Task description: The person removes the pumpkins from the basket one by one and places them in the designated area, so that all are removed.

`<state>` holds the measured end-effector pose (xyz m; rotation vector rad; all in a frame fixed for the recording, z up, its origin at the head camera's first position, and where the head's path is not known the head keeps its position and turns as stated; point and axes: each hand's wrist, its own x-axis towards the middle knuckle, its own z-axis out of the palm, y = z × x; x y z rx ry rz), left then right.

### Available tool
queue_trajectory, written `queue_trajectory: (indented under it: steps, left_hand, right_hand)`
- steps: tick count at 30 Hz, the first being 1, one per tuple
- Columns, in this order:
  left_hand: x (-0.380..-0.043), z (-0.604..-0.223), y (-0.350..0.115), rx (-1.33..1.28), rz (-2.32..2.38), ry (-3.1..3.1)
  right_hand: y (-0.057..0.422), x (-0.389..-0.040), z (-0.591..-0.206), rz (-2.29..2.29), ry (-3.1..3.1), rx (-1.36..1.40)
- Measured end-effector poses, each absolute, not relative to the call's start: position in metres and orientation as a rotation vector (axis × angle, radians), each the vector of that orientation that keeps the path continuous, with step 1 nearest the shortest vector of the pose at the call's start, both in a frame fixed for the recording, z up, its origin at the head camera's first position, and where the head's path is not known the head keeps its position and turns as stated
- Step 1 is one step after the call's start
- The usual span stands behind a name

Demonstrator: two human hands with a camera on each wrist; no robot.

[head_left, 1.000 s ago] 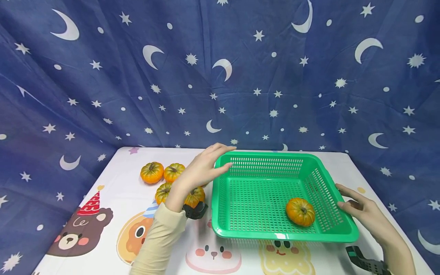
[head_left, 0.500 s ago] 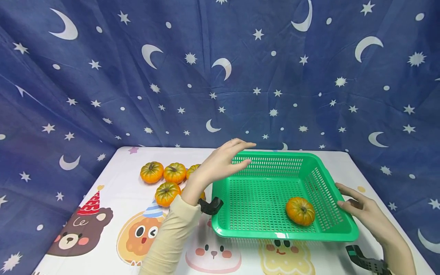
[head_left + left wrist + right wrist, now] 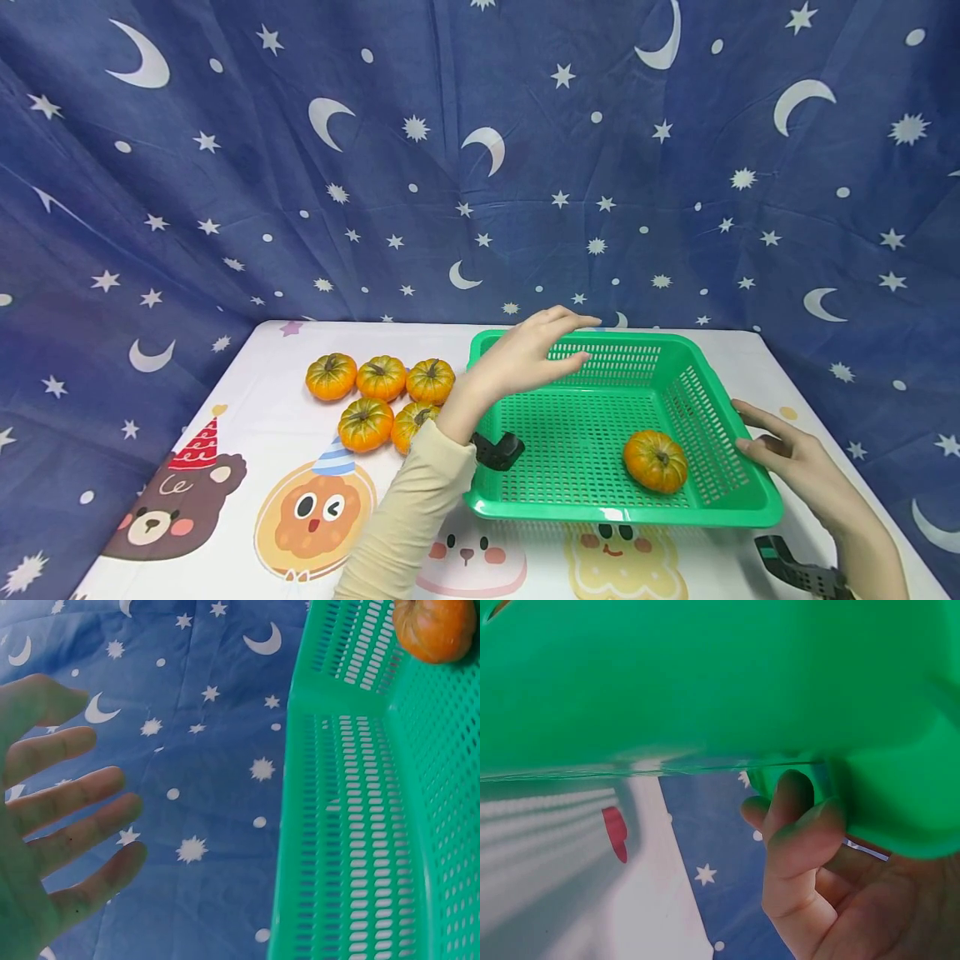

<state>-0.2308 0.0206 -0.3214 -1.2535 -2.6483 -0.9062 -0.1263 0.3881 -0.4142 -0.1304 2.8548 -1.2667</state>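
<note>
My left hand [image 3: 528, 354] hovers over the left part of a green plastic basket [image 3: 622, 514], fingers spread and nothing in them. In the left wrist view that hand [image 3: 67, 802] shows its fingers apart, beside the basket's perforated wall [image 3: 367, 825]. A small orange pumpkin [image 3: 656, 462] lies inside the basket, towards the right front. At the right rim, my right hand [image 3: 798, 462] holds the basket, thumb and index finger at its outer edge. In the right wrist view, its curled fingers [image 3: 802, 840] sit under the rim.
Several small pumpkins [image 3: 365, 423] stand in two rows on the table left of the basket, one partly behind the left forearm. The white cartoon-print tablecloth [image 3: 247, 575] ends at a blue star-and-moon curtain [image 3: 420, 250] at the back.
My left hand has moved right, from the basket's left rim to over its inside, uncovering more of the pumpkins on the table. The right hand, basket and pumpkin inside have stayed put.
</note>
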Motion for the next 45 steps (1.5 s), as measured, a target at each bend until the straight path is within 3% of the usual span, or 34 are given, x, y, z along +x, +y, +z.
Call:
queue_trajectory:
  steps: [31, 45]
  left_hand:
    - [-0.224, -0.368, 0.098, -1.486, -0.693, -2.760]
    - [-0.231, -0.392, 0.111, -1.558, -0.745, -2.851]
  right_hand:
    - [0.387, -0.126, -0.413, -1.235, 2.836, -0.083]
    - [0.389, -0.127, -0.415, -1.247, 2.847, -0.103]
